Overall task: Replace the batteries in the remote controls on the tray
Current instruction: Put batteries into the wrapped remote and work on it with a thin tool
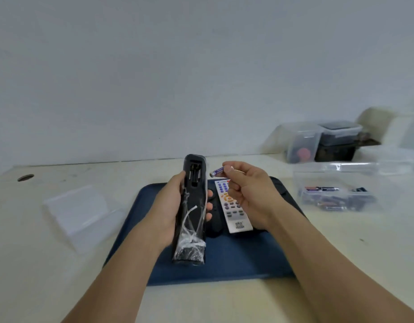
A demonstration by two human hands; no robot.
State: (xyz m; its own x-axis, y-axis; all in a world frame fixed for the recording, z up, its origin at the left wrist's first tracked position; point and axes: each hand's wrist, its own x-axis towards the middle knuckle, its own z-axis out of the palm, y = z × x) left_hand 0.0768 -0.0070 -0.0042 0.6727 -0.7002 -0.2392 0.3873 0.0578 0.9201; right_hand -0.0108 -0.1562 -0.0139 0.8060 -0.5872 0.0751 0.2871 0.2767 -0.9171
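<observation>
Clear lidded tubs (318, 142) stand far right; a round hole (25, 177) pierces the tabletop (61, 264).

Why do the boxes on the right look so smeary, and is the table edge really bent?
Head view: the wide-angle lens bows the table edge and softens the corners, so the clear boxes blur; the centre is sharper, showing the battery and black remote. Lighting is soft, with faint shadows.

Black remote (194, 206) in left hand (168, 210), compartment open; purple battery (217, 171) pinched in right hand (248, 192) above blue tray (224, 264).
</observation>
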